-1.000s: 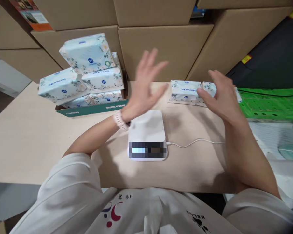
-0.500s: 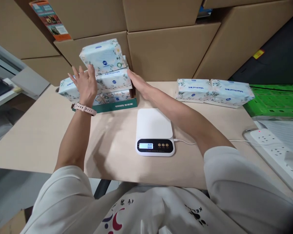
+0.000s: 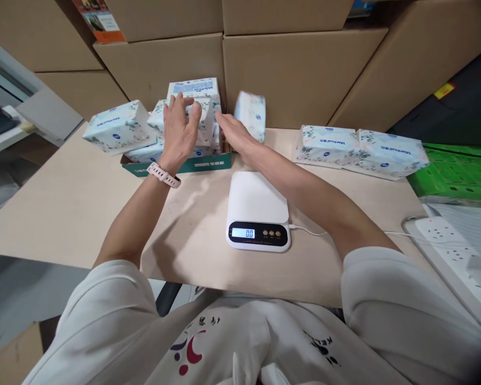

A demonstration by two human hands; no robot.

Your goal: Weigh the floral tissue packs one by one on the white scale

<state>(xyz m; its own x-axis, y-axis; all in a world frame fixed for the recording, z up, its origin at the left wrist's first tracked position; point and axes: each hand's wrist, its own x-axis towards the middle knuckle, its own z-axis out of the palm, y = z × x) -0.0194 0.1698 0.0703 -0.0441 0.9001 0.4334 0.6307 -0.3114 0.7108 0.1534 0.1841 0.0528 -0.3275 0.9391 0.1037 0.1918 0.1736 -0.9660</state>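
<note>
A person in a white sweatshirt reached both hands across a pale desk (image 3: 64, 214) toward a stack of tissue packs (image 3: 192, 104) that sat beyond the digital scale (image 3: 258, 211) and to its left. The left hand (image 3: 180, 131), a pink wristwatch (image 3: 163, 175) at its wrist, lay open with fingers spread flat against the front of the stack's upper packs, pressing rather than gripping. The right hand (image 3: 234, 136), also open with fingers straight and together, was held edge-on at the stack's right side, directly beyond the scale. A loose tissue pack (image 3: 250, 115), blurred, stood on end just past that hand; whether the fingers touched it could not be told. The stack rested in a shallow green tray (image 3: 200, 163) beyond the scale's far left corner, with one pack (image 3: 118, 127) jutting out on the side away from the scale. The scale's platform was bare and its display read 0.0. A white cable (image 3: 308, 231) ran from the scale's right side toward a power strip (image 3: 452, 240). Two tissue packs (image 3: 361, 149) lay side by side beyond the scale to its right, and a wall of cardboard boxes (image 3: 280, 69) rose farther back.
</note>
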